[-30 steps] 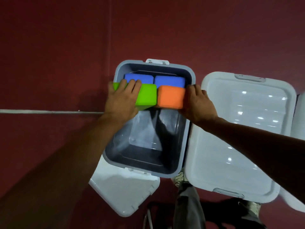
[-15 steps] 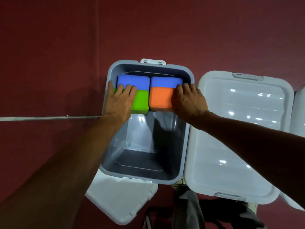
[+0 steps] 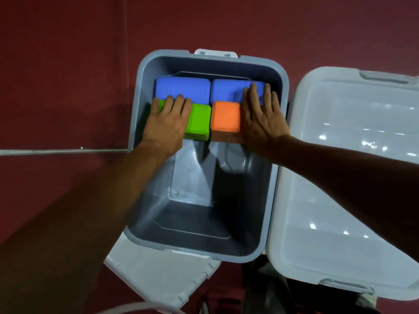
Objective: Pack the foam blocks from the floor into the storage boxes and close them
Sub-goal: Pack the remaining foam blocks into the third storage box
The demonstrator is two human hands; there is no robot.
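Grey storage box (image 3: 204, 64) sits open on the dark red floor (image 3: 68, 64). Four foam blocks are packed at its far end, and the near half shows bare bottom.

- Left hand (image 3: 167, 123): flat, fingers straight, lying on the green block (image 3: 198, 120), with the fingertips reaching the near edge of the left blue block (image 3: 181, 87).
- Right hand (image 3: 260, 118): flat, fingers spread, palm over the right part of the orange block (image 3: 225, 116), fingers lying across the right blue block (image 3: 229, 90).
- The hands are apart, one on each side. Neither curls round anything.

Blocks: the two blue ones lie side by side against the far wall. Green and orange sit just in front of them, touching them and nearly touching each other. All have rounded corners and a matte surface.

White lid (image 3: 340, 177) lies inside up, just right of the box. Another white lid (image 3: 163, 273) pokes out from under the near rim.
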